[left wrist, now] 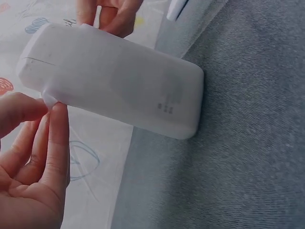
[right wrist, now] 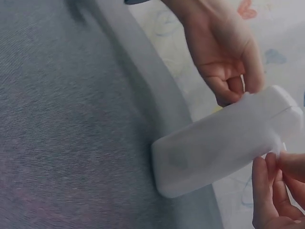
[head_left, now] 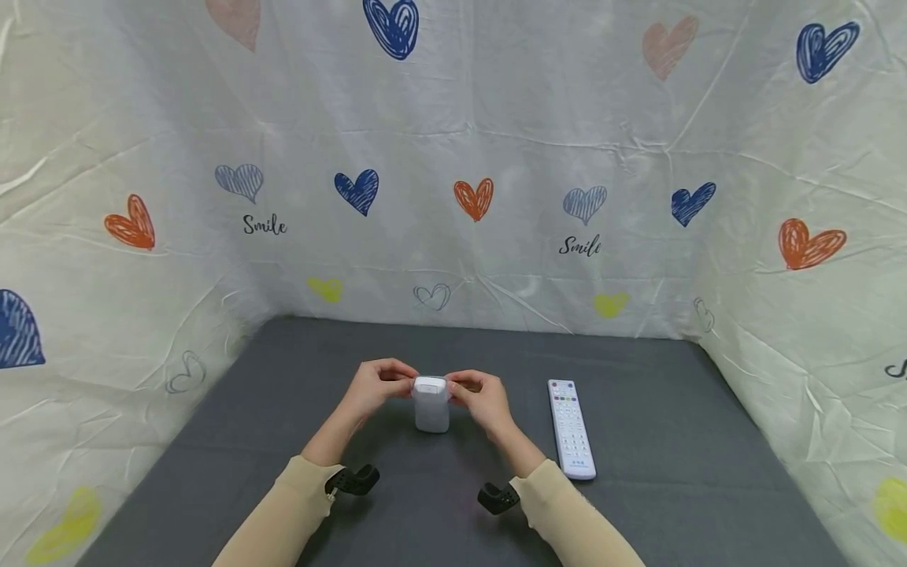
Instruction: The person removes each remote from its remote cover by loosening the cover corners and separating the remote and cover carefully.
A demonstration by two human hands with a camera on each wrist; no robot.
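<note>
Around grey table [head_left: 666, 409], heart-printed sheets [head_left: 496, 118].

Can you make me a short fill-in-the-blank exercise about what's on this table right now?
1. Both hands pinch the top of a ____ device wrapped in clear film.
2. The remote control lies beside the ____ hand.
3. The table is covered in ____ cloth.
4. The backdrop is printed with ____ and the word Smile.

Missing words: white; right; grey; hearts

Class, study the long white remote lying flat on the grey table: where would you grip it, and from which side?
Grip the white remote across its narrow width near the middle, coming from above. It lies flat, buttons up, long and slim, with bare grey table along both long edges for fingers and thumb.
</note>
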